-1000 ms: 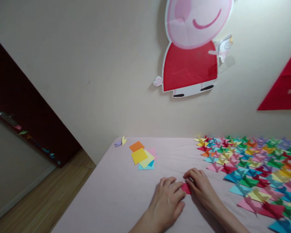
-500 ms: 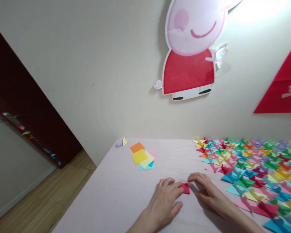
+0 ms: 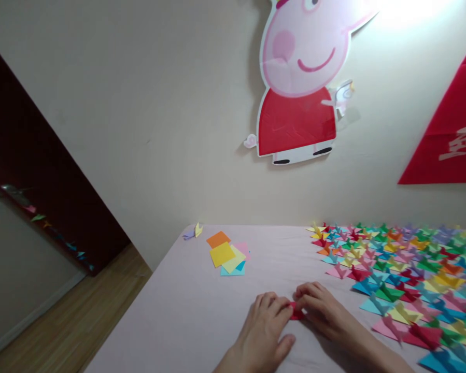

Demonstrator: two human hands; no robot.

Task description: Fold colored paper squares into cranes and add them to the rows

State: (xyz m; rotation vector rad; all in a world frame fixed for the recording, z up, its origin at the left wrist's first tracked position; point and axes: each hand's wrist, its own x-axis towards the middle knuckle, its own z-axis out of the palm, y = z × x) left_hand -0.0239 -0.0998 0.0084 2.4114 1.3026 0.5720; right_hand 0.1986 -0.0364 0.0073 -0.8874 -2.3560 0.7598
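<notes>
A small folded piece of red paper [image 3: 296, 312] lies on the table between my two hands, partly covered by their fingers. My left hand [image 3: 264, 326] rests flat with its fingers stretched out and its thumb apart; the fingertips press on the paper's left side. From the other side, my right hand [image 3: 324, 312] has its fingers bent and closed at the paper's right edge. The exact pinch is hidden behind those fingers.
Loose square paper sheets [image 3: 222, 254] overlap on the table's [image 3: 170, 300] left part. Many coloured folded paper cranes [image 3: 404, 293] stand in rows at the right. Two more folded pieces [image 3: 194, 231] sit at the far left corner. A wall [image 3: 147, 171] borders the back edge.
My right hand has moved left onto the red paper, its fingers closing at the right edge. My left hand stays on the paper. The whole view has shifted slightly.
</notes>
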